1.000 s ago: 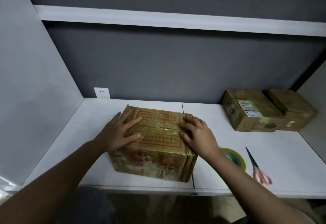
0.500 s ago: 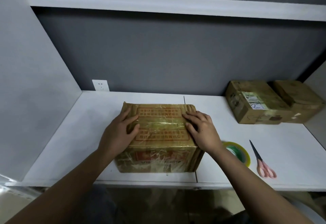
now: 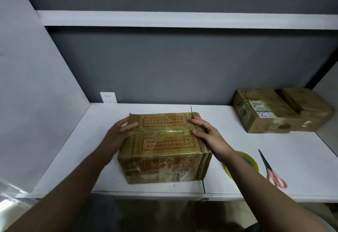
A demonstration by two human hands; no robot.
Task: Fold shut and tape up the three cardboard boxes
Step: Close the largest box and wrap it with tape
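Grip: my left hand (image 3: 117, 136) and right hand (image 3: 210, 136) clasp the taped box (image 3: 164, 145) by its ends, fingers curled over the top | Box: mid-shelf (image 3: 301, 149), flaps shut | Step: third box looks sealed — others (image 3: 265, 111) back right | Next: lift evenly, set aside.

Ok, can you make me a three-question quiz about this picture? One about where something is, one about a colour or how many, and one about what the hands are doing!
1. Where do the scissors lie?
A. on the box
B. on the white table, right of the tape roll
C. on the upper shelf

2. How many cardboard boxes are there?
A. one
B. three
C. five

3. What are the hands doing?
A. cutting tape
B. resting flat on the table
C. holding the near box at its two ends

Answers: 1 B, they lie beside the yellow roll. 2 B, one near, two others at the back right. 3 C, the left hand and right hand clasp its ends.
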